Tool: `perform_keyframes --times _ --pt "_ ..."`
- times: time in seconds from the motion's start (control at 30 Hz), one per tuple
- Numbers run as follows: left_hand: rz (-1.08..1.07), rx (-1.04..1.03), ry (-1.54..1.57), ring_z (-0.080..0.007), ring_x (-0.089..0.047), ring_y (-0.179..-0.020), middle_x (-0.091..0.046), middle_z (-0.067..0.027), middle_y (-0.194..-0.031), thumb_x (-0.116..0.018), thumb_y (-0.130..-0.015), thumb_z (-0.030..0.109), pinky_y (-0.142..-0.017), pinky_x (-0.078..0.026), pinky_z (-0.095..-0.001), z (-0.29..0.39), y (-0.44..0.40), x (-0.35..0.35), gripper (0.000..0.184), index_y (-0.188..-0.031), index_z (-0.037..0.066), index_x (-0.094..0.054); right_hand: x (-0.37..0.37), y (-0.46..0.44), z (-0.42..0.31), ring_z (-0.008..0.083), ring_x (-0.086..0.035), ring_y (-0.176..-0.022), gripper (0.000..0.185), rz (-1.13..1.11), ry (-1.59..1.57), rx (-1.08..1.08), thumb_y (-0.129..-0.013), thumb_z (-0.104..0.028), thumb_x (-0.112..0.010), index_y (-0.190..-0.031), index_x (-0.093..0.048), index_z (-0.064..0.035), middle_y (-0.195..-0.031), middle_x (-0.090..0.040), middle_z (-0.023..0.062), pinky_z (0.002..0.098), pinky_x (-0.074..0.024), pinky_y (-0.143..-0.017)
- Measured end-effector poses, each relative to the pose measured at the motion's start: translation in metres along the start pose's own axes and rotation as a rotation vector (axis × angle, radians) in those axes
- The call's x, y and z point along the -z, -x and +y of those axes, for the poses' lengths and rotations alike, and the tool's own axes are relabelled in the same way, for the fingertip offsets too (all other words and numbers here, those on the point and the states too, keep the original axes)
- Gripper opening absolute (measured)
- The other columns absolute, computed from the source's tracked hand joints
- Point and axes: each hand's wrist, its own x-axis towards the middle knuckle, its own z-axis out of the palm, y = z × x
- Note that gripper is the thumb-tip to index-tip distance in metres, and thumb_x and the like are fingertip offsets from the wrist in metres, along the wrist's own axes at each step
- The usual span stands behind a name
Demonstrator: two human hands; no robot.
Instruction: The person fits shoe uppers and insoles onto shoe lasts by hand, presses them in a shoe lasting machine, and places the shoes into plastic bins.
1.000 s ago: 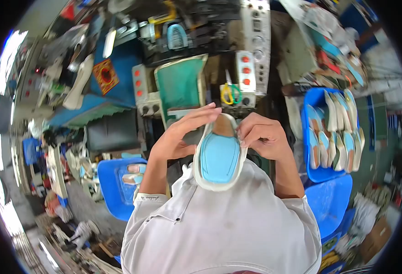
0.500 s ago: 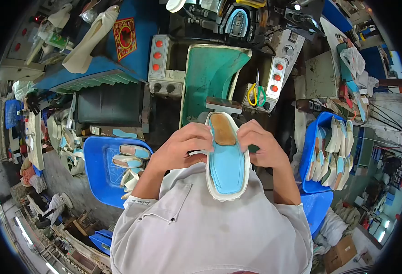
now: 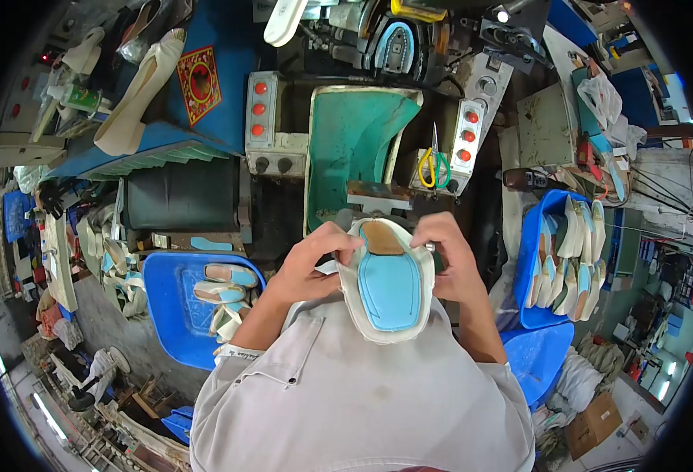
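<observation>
A white shoe upper (image 3: 349, 295) sits bottom side up in front of my chest, its edges folded around a light-blue insole (image 3: 389, 291). The insole's far end is a brown heel piece (image 3: 383, 238). My left hand (image 3: 311, 263) pinches the upper's left edge near the heel piece, thumb and fingers together. On the opposite side my right hand (image 3: 452, 256) grips the right edge, its fingers curled and partly hidden. Just beyond the shoe's heel end is a flat metal block (image 3: 379, 195) on a machine.
A green chute (image 3: 346, 134) stands ahead between two red-button panels. Scissors (image 3: 434, 164) rest at the right panel. Blue bins with shoes stand left (image 3: 161, 315) and right (image 3: 529, 303). A press with a shoe-shaped pad (image 3: 396, 49) is at the top.
The shoe has tilted, so its brown heel piece looks shorter and its heel end lies nearer to me. Both hands stay at its sides, the right one more upright. The whole view has shifted slightly.
</observation>
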Motion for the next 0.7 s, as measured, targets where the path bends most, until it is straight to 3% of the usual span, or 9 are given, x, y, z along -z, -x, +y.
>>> perform_keyframes --times 0.07,0.17,0.2,0.27,0.3,0.37,0.43,0.7 --pt "-0.004 0.041 -0.048 -0.025 -0.067 -0.099 -0.069 -0.0112 -0.112 -0.084 -0.084 0.003 -0.088 -0.056 -0.0385 -0.001 -0.016 0.0 0.06 -0.142 0.005 -0.065 0.007 -0.023 -0.005 0.0266 -0.067 -0.098 0.046 -0.051 0.169 0.134 -0.072 -0.003 -0.091 -0.114 -0.073 -0.0057 -0.11 -0.07 0.008 0.0359 -0.0538 -0.091" --pt "-0.054 0.097 -0.15 -0.0281 -0.07 -0.112 -0.069 -0.017 -0.131 -0.086 -0.088 0.011 -0.099 -0.056 -0.0397 -0.007 -0.056 0.009 0.072 -0.154 0.005 -0.058 0.006 -0.04 0.038 0.0227 -0.067 -0.111 0.051 -0.002 -0.063 0.138 -0.082 -0.016 -0.094 -0.126 -0.072 -0.0029 -0.132 -0.067 0.0114 0.0376 -0.0514 -0.102" --pt "0.016 0.078 -0.167 -0.0276 -0.069 -0.121 -0.067 -0.0189 -0.142 -0.085 -0.093 0.016 -0.108 -0.053 -0.0396 -0.024 -0.067 0.011 0.074 -0.158 0.004 -0.052 -0.001 -0.037 0.056 0.0191 -0.065 -0.12 0.053 0.097 -0.437 -0.101 -0.089 -0.025 -0.092 -0.129 -0.07 0.0018 -0.137 -0.068 0.0116 0.0373 -0.0497 -0.106" --pt "0.329 0.191 0.25 -0.018 -0.066 -0.122 -0.067 -0.014 -0.138 -0.071 -0.107 0.015 -0.107 -0.052 -0.0351 -0.051 -0.127 -0.013 0.055 -0.153 -0.002 -0.047 -0.015 -0.092 0.061 0.014 -0.064 -0.115 0.041 0.419 -0.579 -0.201 -0.107 -0.026 -0.073 -0.135 -0.065 0.003 -0.126 -0.072 0.0048 0.0323 -0.0493 -0.101" --pt "0.407 0.175 0.237 -0.0155 -0.066 -0.119 -0.069 -0.013 -0.132 -0.067 -0.11 0.016 -0.104 -0.052 -0.0328 -0.065 -0.146 -0.019 0.046 -0.147 -0.004 -0.05 -0.018 -0.112 0.061 0.0117 -0.064 -0.111 0.036 0.51 -0.644 -0.223 -0.111 -0.026 -0.067 -0.132 -0.065 0.0032 -0.123 -0.072 0.0051 0.031 -0.0491 -0.1" --pt "0.558 0.253 0.375 -0.0084 -0.068 -0.095 -0.076 -0.0079 -0.109 -0.067 -0.111 0.022 -0.082 -0.056 -0.0258 -0.081 -0.177 -0.027 0.035 -0.134 -0.002 -0.057 -0.023 -0.145 0.07 0.0097 -0.064 -0.102 0.035 0.676 -0.755 -0.293 -0.111 -0.033 -0.067 -0.12 -0.068 0.0007 -0.112 -0.072 0.0047 0.029 -0.0505 -0.092" --pt "0.636 0.279 0.435 -0.0068 -0.067 -0.086 -0.075 -0.0061 -0.103 -0.068 -0.111 0.024 -0.075 -0.055 -0.0248 -0.091 -0.199 -0.027 0.033 -0.13 0.0 -0.058 -0.013 -0.17 0.081 0.0097 -0.066 -0.095 0.04 0.666 -0.807 -0.3 -0.109 -0.039 -0.071 -0.116 -0.069 -0.0003 -0.107 -0.072 0.0045 0.0281 -0.0523 -0.085" --pt "0.673 0.373 0.45 -0.0089 -0.064 -0.081 -0.07 -0.0054 -0.096 -0.076 -0.105 0.035 -0.071 -0.054 -0.0265 -0.108 -0.235 -0.008 0.046 -0.128 -0.001 -0.059 -0.001 -0.213 0.091 0.0123 -0.068 -0.087 0.043 0.742 -0.823 -0.379 -0.101 -0.042 -0.08 -0.11 -0.068 -0.0013 -0.101 -0.071 0.0052 0.0297 -0.0543 -0.079"
